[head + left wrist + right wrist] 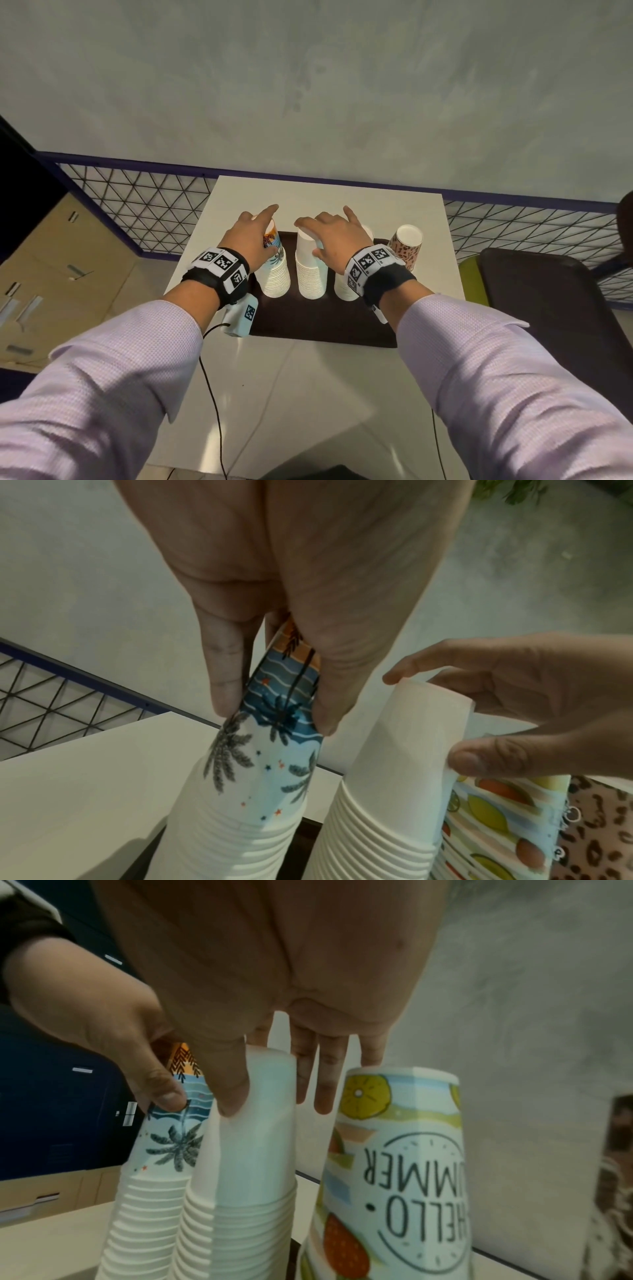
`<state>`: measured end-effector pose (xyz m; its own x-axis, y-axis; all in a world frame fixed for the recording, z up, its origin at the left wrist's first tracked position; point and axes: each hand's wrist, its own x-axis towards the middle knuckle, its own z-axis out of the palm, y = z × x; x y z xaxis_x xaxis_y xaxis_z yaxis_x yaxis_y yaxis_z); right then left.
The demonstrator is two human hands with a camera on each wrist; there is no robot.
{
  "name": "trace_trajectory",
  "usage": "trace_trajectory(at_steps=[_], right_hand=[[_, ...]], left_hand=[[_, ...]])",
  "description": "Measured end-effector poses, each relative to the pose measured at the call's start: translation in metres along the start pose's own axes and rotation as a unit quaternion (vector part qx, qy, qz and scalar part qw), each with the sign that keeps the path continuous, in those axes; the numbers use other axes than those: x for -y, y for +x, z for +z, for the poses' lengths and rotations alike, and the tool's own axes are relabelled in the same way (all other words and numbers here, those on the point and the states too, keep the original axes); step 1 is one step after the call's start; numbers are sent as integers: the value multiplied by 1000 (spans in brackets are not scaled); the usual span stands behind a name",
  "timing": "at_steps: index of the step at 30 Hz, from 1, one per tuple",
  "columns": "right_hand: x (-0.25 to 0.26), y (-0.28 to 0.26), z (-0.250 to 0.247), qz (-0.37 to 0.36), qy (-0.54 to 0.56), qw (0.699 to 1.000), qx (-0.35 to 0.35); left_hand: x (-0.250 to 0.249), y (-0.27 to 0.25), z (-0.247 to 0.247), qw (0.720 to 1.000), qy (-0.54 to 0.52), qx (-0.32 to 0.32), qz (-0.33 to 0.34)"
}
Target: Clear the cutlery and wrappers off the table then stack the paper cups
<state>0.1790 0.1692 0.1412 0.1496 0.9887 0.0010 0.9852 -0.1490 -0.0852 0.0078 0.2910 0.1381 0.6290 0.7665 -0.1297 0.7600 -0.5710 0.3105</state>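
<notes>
Several stacks of upturned paper cups stand in a row on a dark tray. My left hand pinches the top cup of the palm-print stack between thumb and fingers, index finger pointing forward. The plain white stack stands in the middle. My right hand grips its top cup, thumb on the near side, fingers over the far side. Right of it is the fruit-print "HELLO SUMMER" stack, largely hidden behind my right wrist in the head view. A leopard-print cup stands at the far right.
The tray lies on a small white table. A dark chair stands close on the right. A wire-mesh railing runs behind the table, with tan cabinets at the left. A black cable hangs from my left wrist.
</notes>
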Motion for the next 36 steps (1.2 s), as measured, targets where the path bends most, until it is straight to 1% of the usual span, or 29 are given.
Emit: trace_trajectory(at_steps=[7, 17, 25, 29, 31, 33, 35, 36], right_hand=[[-1, 2, 2, -3, 12, 1000, -5], [3, 3, -1, 19, 63, 998, 17], [5, 5, -1, 26, 57, 998, 23], [5, 0, -10, 26, 55, 997, 38], [6, -9, -21, 30, 68, 997, -8], [3, -24, -34, 40, 110, 990, -82], [3, -59, -41, 52, 180, 970, -154], [1, -75, -39, 53, 204, 958, -197]], left_hand=[[2, 0, 1, 1000, 6, 0, 2], [5, 1, 3, 1000, -1, -10, 4], [5, 3, -1, 1000, 1, 1, 9], [5, -1, -5, 1000, -24, 9, 8], [5, -6, -9, 998, -59, 16, 8], [8, -11, -15, 995, -103, 10, 5], [12, -26, -21, 991, -132, -25, 1], [15, -31, -22, 988, -142, -57, -3]])
